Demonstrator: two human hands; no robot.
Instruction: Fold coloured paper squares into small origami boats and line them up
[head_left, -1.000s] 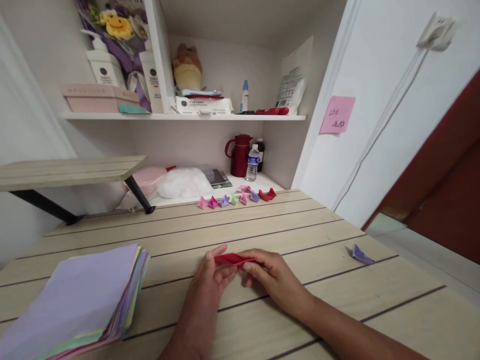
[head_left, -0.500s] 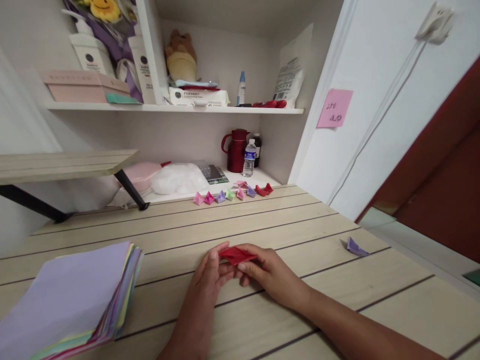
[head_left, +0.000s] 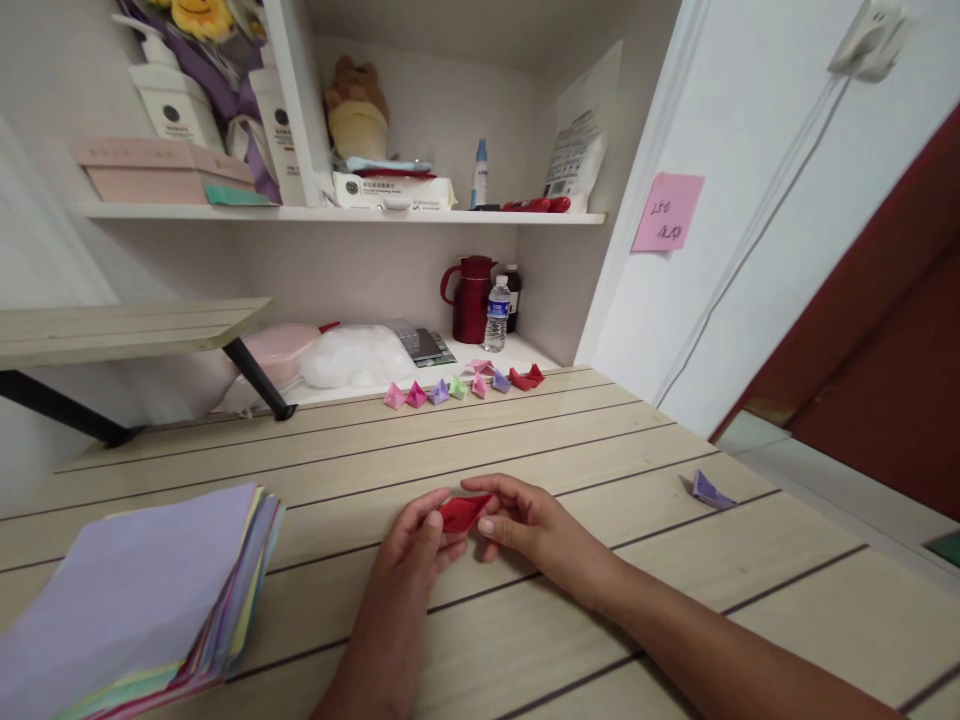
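Note:
A folded red paper piece, pointed at its ends like a small paper boat, is held above the table between the thumb and fingers of my left hand. My right hand is at the paper's right tip. Its thumb and index finger are apart, one on each side of that tip, without pressing on it. Beyond my hands, a row of small folded paper boats in pink, purple and green lines the table's far edge, with a red paper boat at its right end.
A stack of coloured paper sheets lies at the left. One purple paper boat sits near the table's right edge. A raised wooden shelf stands at the back left. Behind the table are a red jug and a water bottle.
My right thumb and index finger have spread and loosened from the red paper. The paper has tilted and shifted slightly left, staying in my left hand.

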